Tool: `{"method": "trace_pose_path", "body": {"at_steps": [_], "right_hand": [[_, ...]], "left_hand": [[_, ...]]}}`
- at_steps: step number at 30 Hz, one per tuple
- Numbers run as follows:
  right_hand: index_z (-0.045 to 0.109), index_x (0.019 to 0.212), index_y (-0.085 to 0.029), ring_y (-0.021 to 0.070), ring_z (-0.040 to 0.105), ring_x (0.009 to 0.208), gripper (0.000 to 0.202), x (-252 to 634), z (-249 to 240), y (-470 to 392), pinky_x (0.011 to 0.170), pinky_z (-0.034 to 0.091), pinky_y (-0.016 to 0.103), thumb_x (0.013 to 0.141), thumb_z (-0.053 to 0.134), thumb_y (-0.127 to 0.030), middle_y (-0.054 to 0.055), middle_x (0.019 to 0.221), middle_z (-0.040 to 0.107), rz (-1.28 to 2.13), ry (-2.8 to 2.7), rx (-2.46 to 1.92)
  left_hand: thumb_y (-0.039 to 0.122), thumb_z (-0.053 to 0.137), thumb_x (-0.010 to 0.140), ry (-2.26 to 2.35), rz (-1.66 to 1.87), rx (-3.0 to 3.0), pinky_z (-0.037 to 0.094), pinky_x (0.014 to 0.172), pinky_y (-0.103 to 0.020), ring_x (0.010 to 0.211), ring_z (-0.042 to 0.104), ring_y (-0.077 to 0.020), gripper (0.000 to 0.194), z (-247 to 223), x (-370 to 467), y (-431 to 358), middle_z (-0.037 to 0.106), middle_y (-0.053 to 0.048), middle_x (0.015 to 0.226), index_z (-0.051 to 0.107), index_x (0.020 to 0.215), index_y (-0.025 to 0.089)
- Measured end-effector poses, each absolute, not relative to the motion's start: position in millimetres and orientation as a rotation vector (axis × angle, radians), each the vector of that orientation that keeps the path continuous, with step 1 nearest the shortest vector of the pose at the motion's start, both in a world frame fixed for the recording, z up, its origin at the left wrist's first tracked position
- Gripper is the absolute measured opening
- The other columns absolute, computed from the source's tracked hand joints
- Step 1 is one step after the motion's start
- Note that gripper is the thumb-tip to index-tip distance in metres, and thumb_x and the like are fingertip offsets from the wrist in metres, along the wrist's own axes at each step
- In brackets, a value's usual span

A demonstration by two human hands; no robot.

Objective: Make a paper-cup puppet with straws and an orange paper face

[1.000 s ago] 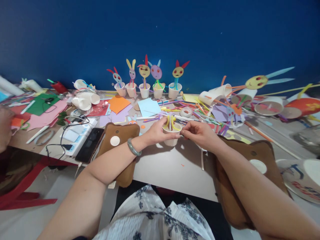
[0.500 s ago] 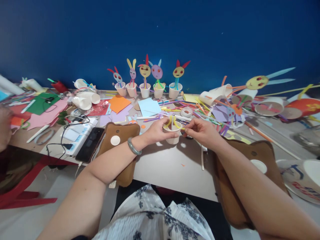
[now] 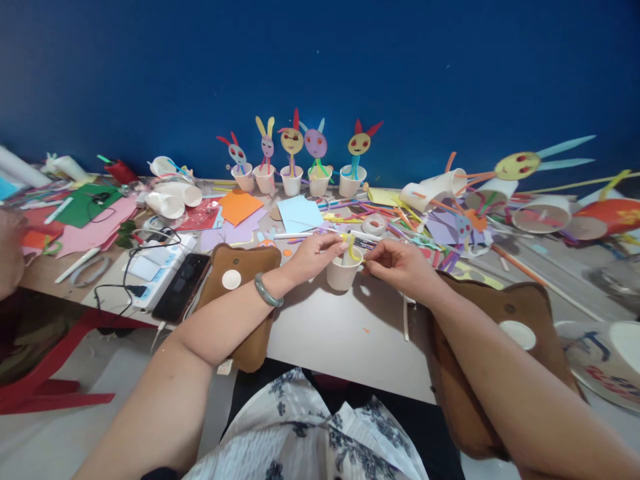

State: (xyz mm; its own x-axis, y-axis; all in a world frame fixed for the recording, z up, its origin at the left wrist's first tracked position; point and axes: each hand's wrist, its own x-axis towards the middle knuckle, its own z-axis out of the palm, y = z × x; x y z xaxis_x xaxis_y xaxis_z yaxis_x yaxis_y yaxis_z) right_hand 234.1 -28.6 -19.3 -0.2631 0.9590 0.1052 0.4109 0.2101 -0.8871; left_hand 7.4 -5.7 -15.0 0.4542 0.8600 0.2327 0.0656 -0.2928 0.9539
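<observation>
At the centre of the frame, a white paper cup (image 3: pixel 345 274) stands on the table (image 3: pixel 345 333), yellow strips (image 3: pixel 355 249) curving at its mouth. The left hand (image 3: pixel 319 257), thumb and fingers nearly together, covers part of the rim; whether it pinches a strip is unclear. The right hand (image 3: pixel 399 265) closes narrowly beside the cup, its fingertips' contents too small to tell.

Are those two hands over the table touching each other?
Apart. The head view shows a gap between the fingertips of the left hand and right hand, above the white cup.
</observation>
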Motion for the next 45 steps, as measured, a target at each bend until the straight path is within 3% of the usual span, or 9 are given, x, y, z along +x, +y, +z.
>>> {"method": "trace_pose_path", "body": {"at_steps": [8,13,24,37,45], "right_hand": [[0.070,0.106,-0.024,0.0227,0.075,0.078,0.026,229,-11,-34,0.075,0.062,0.037,0.082,0.067,-0.031,0.004,0.088,0.078,1.014,-1.858,-1.204],[0.077,0.096,-0.023,0.0250,0.076,0.087,0.020,229,-11,-35,0.082,0.063,0.039,0.085,0.064,-0.032,0.008,0.100,0.079,0.903,-1.924,-1.169],[0.078,0.088,-0.025,0.0220,0.075,0.080,0.018,229,-14,-35,0.080,0.063,0.035,0.083,0.061,-0.025,0.005,0.090,0.080,0.724,-1.998,-1.167],[0.078,0.091,-0.025,0.0221,0.076,0.081,0.021,226,-13,-36,0.079,0.062,0.034,0.084,0.059,-0.022,0.005,0.092,0.081,0.549,-2.035,-1.151],[0.078,0.095,-0.026,0.0248,0.076,0.087,0.022,227,-18,-36,0.085,0.062,0.039,0.086,0.058,-0.024,0.006,0.097,0.081,0.408,-2.079,-1.147]], "left_hand": [[0.067,0.066,0.084,0.822,0.968,1.633,0.044,0.077,-0.029,0.082,0.056,-0.0158,0.050,-14,7,-5,0.064,-0.003,0.082,0.064,0.081,0.017],[0.071,0.063,0.083,0.807,0.948,1.628,0.041,0.073,-0.030,0.076,0.050,-0.0143,0.055,-9,7,-7,0.056,-0.001,0.075,0.059,0.072,0.017],[0.068,0.068,0.080,0.866,0.909,1.493,0.034,0.066,-0.030,0.067,0.037,-0.0120,0.055,-7,8,-7,0.041,0.003,0.064,0.050,0.062,0.019],[0.062,0.074,0.076,0.887,0.949,1.357,0.038,0.066,-0.027,0.070,0.045,-0.0104,0.049,-12,8,-3,0.053,0.002,0.070,0.059,0.069,0.016],[0.064,0.067,0.084,0.851,1.014,1.351,0.048,0.091,-0.035,0.086,0.061,-0.0169,0.048,-15,6,4,0.065,-0.003,0.079,0.063,0.076,0.017]]}}
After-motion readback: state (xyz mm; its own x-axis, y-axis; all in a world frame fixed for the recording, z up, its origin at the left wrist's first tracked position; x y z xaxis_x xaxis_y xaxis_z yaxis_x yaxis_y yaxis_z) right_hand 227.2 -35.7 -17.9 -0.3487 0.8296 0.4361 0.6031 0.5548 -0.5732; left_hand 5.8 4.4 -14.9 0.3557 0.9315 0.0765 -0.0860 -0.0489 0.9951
